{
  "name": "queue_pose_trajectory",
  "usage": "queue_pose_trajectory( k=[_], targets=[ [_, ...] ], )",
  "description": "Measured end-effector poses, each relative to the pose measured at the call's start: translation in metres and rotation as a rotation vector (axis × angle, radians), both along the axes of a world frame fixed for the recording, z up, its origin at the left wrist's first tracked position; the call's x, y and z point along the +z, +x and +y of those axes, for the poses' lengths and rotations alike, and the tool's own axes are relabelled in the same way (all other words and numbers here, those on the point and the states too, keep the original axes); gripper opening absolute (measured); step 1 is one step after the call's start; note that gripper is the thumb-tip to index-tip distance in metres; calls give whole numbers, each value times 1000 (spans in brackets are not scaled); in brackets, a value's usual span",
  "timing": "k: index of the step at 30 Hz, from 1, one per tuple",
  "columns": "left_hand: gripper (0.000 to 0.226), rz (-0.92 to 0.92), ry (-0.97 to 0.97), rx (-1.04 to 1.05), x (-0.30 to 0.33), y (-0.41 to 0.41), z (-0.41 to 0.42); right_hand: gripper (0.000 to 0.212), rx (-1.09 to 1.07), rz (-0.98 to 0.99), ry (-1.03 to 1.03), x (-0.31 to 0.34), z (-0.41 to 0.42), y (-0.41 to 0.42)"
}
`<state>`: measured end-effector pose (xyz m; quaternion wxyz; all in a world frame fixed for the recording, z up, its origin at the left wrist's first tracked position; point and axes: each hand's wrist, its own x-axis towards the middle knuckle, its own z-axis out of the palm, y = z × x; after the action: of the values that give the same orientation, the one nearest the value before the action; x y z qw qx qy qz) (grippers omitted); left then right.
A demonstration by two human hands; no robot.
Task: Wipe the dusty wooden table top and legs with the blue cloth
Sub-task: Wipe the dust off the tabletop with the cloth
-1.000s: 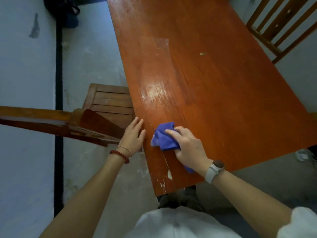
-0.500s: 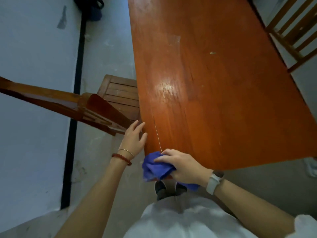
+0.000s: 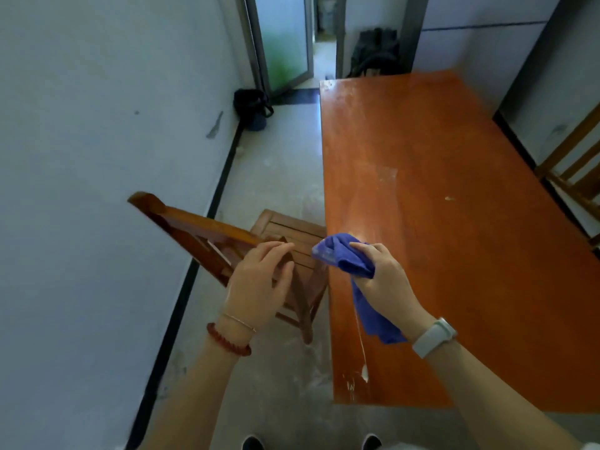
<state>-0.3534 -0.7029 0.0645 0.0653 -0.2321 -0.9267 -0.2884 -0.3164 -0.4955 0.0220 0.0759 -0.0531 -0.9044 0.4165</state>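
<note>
Nearest the camera, both forearms reach forward from the bottom edge, with two dark shoe tips (image 3: 253,442) on the floor between them. The right hand (image 3: 384,277), a pale watch (image 3: 433,336) on its wrist, has its fingers curled round the bunched blue cloth (image 3: 349,259). The cloth's bunched end sits at the near left edge of the tabletop (image 3: 454,254), and its loose tail hangs down under the palm toward the wrist. Whether the cloth actually presses on the wood cannot be told.

Just left of the tabletop's edge, the left hand (image 3: 258,285), wearing a red bead bracelet (image 3: 227,341) and a thin chain, lies with relaxed, nearly straight fingers over the wooden chair (image 3: 207,235), gripping nothing. The chair is tipped, its back slanting away from the tabletop toward the wall.

The tabletop shows white scuffs at its near corner and a glossy patch beyond the cloth. Past the tabletop's far left corner a dark bag (image 3: 251,107) sits on the floor by an open door (image 3: 285,43); another chair (image 3: 574,170) stands to its right.
</note>
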Motion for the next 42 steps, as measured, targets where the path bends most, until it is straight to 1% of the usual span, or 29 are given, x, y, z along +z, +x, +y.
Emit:
queue_pose_trajectory(
  k=[3,5,8,12,16,21,24,26,28,32,35,37,39,40,42],
  targets=[
    [41,70,39,-22,22,-30,-36,45,-45,103,12,22,-34,-33],
    [38,65,47,-42,28,-53,-65,45,-91,138,32,30,-58,-51],
    [29,59,40,-81,30,-92,-105,43,-187,154,60,37,-90,-73],
    [30,63,3,-183,41,-141,-120,41,-302,139,94,47,-106,-90],
    [32,20,-27,-291,47,-187,-95,40,-446,72,109,42,-93,-93],
    [36,-32,-114,-392,29,-239,-35,38,-685,-35,58,11,-47,-103],
    [38,-84,-162,-465,6,-263,-6,41,-789,-130,58,-15,-17,-114],
    [41,-136,-219,-504,-21,-291,30,43,-872,-196,43,-43,17,-132],
    [43,-187,-262,-527,-37,-299,44,45,-909,-245,86,-52,30,-134],
    [49,-348,-364,-625,-96,-317,93,47,-1184,-366,164,-78,82,-140],
    [53,-413,-421,-649,-129,-323,110,49,-1304,-492,205,-90,119,-141],
    [54,-417,-475,-658,-147,-328,113,49,-1313,-594,171,-102,131,-148],
    [55,-407,-530,-667,-159,-336,114,50,-1261,-635,184,-113,122,-163],
    [55,-405,-543,-668,-164,-341,114,51,-1197,-616,227,-118,109,-173],
    [54,-411,-519,-647,-170,-351,112,55,-947,-532,314,-125,62,-195]
  ],
)
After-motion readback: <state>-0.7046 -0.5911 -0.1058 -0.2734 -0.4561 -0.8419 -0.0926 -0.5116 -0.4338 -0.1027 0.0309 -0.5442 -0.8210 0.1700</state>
